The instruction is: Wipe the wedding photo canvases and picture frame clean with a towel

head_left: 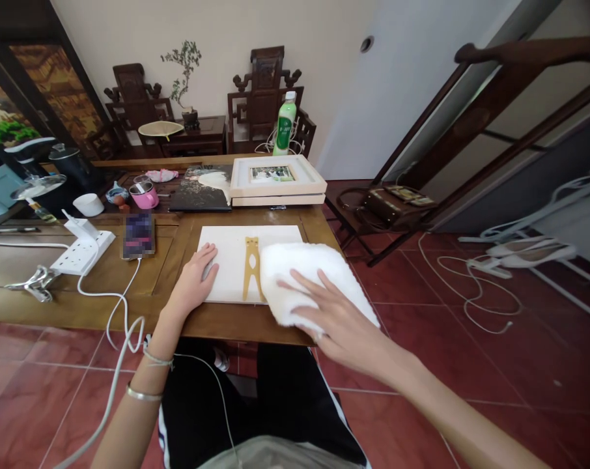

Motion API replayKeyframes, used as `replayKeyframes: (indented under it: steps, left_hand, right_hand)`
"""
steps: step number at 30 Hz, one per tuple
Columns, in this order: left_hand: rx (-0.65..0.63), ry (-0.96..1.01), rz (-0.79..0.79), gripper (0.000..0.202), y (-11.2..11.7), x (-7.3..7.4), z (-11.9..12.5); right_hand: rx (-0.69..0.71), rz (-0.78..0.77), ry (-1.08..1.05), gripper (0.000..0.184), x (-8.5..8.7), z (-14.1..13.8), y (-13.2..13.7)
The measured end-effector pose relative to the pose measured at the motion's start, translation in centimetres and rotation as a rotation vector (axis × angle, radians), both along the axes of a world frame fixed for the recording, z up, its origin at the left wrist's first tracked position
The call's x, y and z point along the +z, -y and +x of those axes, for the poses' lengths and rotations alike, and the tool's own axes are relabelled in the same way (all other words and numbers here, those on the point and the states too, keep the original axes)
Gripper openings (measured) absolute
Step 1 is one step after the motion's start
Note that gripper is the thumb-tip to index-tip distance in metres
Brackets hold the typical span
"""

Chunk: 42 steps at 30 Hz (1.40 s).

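Observation:
A flat white picture frame (pixel 226 267) lies on the wooden table, with a tan, animal-shaped stand piece (pixel 251 267) on its upward face. My left hand (pixel 195 277) grips the frame's left edge, its fingers resting on the white surface and the thumb apart. Over the frame's right part and past the table's edge spreads a fluffy white cloth (pixel 324 267). My right hand (pixel 329 312) presses on this cloth with fingers somewhat spread, some of them sunk in its folds. The cloth hides the frame's right side.
Stacked light wood frames (pixel 280 179) sit behind, beside a dark picture board (pixel 202 189). A green bottle (pixel 285 124) stands there. To the left are a phone (pixel 139 236), a power strip (pixel 83 251), a pink mug (pixel 144 195) and looping cables. The table's right edge is close.

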<state>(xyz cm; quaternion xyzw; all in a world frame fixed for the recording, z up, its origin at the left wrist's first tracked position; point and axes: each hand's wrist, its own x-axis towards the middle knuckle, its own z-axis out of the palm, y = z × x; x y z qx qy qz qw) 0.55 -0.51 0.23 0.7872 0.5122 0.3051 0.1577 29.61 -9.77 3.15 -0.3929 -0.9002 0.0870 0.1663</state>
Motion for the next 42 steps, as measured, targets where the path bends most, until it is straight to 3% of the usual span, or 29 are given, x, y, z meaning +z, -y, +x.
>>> replayKeyframes:
  steps: [3,6,14,17,21,28,32,36,42]
  left_hand:
    - [-0.005,0.006,0.0,0.043,0.1,0.1,0.0]
    - [-0.001,0.001,-0.008,0.043,0.1,0.1,0.0]
    - [-0.009,0.0,0.002,0.045,0.0,0.1,-0.1]
    - [-0.008,-0.003,-0.005,0.044,0.0,0.1,-0.2]
    - [-0.009,-0.005,-0.007,0.043,0.0,0.1,-0.1]
    - [-0.002,-0.015,0.002,0.043,0.0,-0.2,0.0]
    - [-0.008,-0.015,0.006,0.043,0.1,-0.2,0.0]
    - [-0.012,-0.042,-0.001,0.046,0.1,-0.1,0.0]
    - [-0.019,-0.034,-0.013,0.044,0.1,0.1,-0.1]
  right_hand:
    - [0.071,-0.058,-0.017,0.032,0.8,0.5,2.3]
    - [0.085,-0.09,-0.022,0.031,1.0,1.0,1.1]
    - [-0.074,-0.019,-0.01,0.034,-0.9,-0.6,-11.3]
    - [-0.163,0.002,0.011,0.036,-1.1,-1.8,-13.7]
    - [-0.159,0.016,0.03,0.035,-0.9,-2.5,-12.0]
    - [0.007,-0.009,-0.01,0.042,-0.3,-2.0,-1.6]
    - [0.11,-0.047,-0.005,0.038,0.1,-1.8,1.5]
    - [0.167,-0.058,0.027,0.038,0.5,-1.7,-0.2]
    - [0.068,-0.025,0.042,0.04,0.1,-2.9,-8.5]
